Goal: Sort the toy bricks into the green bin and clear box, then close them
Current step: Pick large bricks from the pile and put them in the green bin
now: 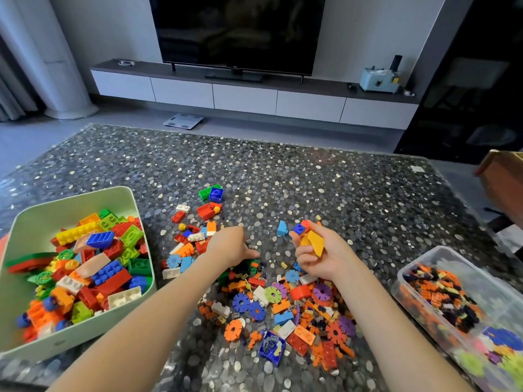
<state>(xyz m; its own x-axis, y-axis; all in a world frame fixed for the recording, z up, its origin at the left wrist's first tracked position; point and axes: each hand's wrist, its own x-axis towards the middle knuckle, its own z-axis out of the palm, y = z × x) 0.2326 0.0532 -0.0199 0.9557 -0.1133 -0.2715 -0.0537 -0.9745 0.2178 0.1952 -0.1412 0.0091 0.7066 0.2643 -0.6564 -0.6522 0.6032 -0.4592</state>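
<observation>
While your right hand (319,251) clutches a yellow plastic wedge brick (315,242), your left hand (229,246) touches the loose multicoloured bricks (283,306), grip unclear.

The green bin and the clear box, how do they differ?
The green bin is opaque and holds big chunky bricks; the clear box is see-through and holds tiny orange and dark pieces. The green bin sits left, the clear box right. Both stand open, partly filled.
</observation>
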